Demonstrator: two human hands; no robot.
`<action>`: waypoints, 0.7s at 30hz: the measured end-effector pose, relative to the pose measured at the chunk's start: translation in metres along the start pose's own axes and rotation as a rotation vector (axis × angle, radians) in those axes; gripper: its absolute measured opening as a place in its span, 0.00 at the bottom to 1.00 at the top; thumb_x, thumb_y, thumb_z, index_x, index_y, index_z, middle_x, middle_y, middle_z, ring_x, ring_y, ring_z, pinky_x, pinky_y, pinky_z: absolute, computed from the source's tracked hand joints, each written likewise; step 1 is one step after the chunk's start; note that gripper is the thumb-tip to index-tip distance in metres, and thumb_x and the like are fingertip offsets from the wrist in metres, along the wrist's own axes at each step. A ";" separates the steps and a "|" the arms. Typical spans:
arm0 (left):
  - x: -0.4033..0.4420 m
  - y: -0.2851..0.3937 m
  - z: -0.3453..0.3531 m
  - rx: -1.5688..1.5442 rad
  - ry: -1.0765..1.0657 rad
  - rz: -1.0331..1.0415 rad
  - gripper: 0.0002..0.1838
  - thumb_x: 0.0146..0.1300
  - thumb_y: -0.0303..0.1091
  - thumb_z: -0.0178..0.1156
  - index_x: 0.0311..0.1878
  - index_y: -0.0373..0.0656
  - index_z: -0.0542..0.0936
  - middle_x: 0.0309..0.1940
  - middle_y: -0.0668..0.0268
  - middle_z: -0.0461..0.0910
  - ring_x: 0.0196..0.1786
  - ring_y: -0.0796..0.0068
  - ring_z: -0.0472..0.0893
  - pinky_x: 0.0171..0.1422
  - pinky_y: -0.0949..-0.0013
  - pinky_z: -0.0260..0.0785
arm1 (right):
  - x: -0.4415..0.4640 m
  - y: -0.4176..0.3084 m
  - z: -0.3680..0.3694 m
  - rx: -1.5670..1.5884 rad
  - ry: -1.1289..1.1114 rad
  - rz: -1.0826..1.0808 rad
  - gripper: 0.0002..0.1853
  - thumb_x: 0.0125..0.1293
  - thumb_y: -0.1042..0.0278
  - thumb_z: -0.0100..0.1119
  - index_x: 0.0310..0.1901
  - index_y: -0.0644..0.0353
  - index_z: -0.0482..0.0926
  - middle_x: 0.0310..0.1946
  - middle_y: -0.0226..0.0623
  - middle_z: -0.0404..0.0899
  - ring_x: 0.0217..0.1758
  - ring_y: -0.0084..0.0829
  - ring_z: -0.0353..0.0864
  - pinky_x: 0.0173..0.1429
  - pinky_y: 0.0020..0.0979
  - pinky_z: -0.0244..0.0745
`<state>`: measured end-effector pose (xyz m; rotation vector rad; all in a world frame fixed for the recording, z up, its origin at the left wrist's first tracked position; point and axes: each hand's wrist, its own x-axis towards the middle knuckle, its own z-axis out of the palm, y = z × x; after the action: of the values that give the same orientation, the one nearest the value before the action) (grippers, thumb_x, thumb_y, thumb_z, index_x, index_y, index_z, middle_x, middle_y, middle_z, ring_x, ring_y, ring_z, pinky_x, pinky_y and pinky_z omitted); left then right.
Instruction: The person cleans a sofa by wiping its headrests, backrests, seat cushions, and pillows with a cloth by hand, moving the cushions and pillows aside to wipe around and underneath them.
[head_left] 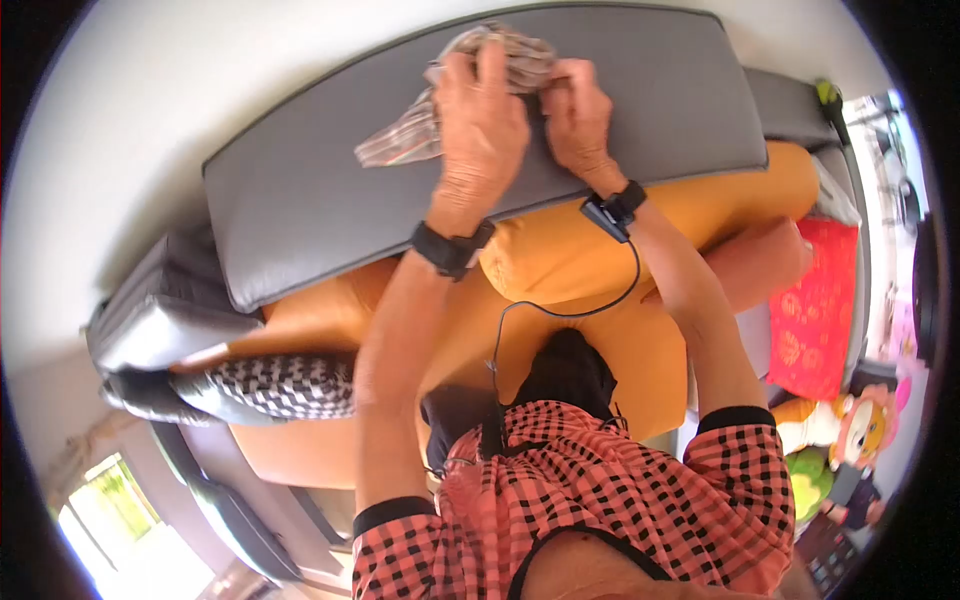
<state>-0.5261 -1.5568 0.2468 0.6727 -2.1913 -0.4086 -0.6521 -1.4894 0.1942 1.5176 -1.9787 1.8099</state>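
Observation:
A crumpled striped cloth (410,135) lies against the upper part of the grey sofa backrest (330,215). My left hand (482,130) presses on the bunched part of it, fingers bent over the fabric and slightly blurred. Close by on the right, my right hand (578,112) has its fingers curled in at the cloth's right edge; what they grip is hidden. Both wrists wear black bands, and a thin cable hangs from the one on the right.
Orange sofa cushions (570,255) lie below the backrest. A black-and-white patterned pillow (285,387) is at the left. On the right are a red cloth (815,305) and plush toys (860,435). A window (115,510) shows at lower left.

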 end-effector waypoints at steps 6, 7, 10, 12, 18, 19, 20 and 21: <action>-0.075 0.014 -0.023 0.000 -0.021 0.017 0.33 0.47 0.21 0.60 0.61 0.50 0.71 0.56 0.49 0.67 0.56 0.47 0.69 0.59 0.50 0.66 | 0.003 -0.012 0.004 0.100 -0.005 0.104 0.06 0.73 0.71 0.44 0.43 0.60 0.72 0.32 0.33 0.77 0.30 0.24 0.75 0.36 0.28 0.74; -0.096 0.012 -0.024 0.015 -0.041 0.050 0.32 0.48 0.21 0.60 0.61 0.53 0.72 0.57 0.50 0.67 0.56 0.48 0.69 0.59 0.50 0.66 | 0.004 -0.015 0.004 0.105 -0.052 0.167 0.06 0.74 0.70 0.44 0.43 0.59 0.72 0.32 0.31 0.76 0.29 0.21 0.74 0.36 0.27 0.73; -0.146 0.001 -0.045 0.035 -0.135 0.159 0.28 0.53 0.26 0.59 0.59 0.60 0.72 0.57 0.53 0.66 0.56 0.51 0.69 0.59 0.51 0.67 | 0.000 -0.004 0.009 0.066 -0.089 0.047 0.06 0.75 0.67 0.47 0.44 0.59 0.72 0.31 0.29 0.75 0.29 0.17 0.71 0.34 0.22 0.70; -0.171 -0.013 -0.064 0.093 -0.198 0.218 0.26 0.55 0.32 0.59 0.59 0.62 0.71 0.59 0.55 0.66 0.56 0.53 0.70 0.60 0.52 0.69 | 0.000 -0.009 0.011 0.053 -0.108 0.030 0.06 0.75 0.66 0.48 0.44 0.59 0.72 0.31 0.28 0.75 0.29 0.17 0.71 0.34 0.22 0.70; -0.205 -0.067 -0.141 0.192 -0.302 0.121 0.27 0.55 0.30 0.59 0.61 0.59 0.73 0.61 0.52 0.67 0.64 0.48 0.69 0.67 0.46 0.66 | 0.001 -0.013 0.010 -0.077 -0.135 -0.007 0.07 0.75 0.65 0.49 0.43 0.59 0.72 0.30 0.29 0.74 0.29 0.18 0.70 0.34 0.23 0.69; -0.214 -0.078 -0.154 0.255 -0.305 0.117 0.28 0.55 0.30 0.59 0.61 0.59 0.73 0.62 0.52 0.67 0.64 0.48 0.69 0.67 0.46 0.66 | 0.001 -0.013 0.011 -0.103 -0.142 -0.026 0.07 0.75 0.66 0.49 0.43 0.59 0.72 0.29 0.29 0.74 0.29 0.18 0.70 0.34 0.23 0.69; -0.223 -0.089 -0.168 0.320 -0.257 0.099 0.28 0.54 0.29 0.59 0.61 0.57 0.72 0.61 0.52 0.68 0.62 0.49 0.71 0.65 0.48 0.67 | 0.001 -0.014 0.011 -0.134 -0.148 -0.043 0.07 0.75 0.66 0.49 0.43 0.59 0.73 0.29 0.29 0.74 0.29 0.18 0.70 0.34 0.23 0.69; -0.231 -0.099 -0.181 0.384 -0.208 0.082 0.29 0.53 0.28 0.59 0.61 0.56 0.72 0.61 0.53 0.68 0.59 0.50 0.73 0.63 0.50 0.68 | 0.002 -0.015 0.012 -0.166 -0.151 -0.060 0.07 0.75 0.66 0.48 0.43 0.59 0.73 0.29 0.29 0.74 0.29 0.19 0.70 0.35 0.24 0.69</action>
<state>-0.2276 -1.5142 0.1754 0.7676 -2.5165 -0.0102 -0.6364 -1.4974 0.2028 1.6858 -2.0642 1.5072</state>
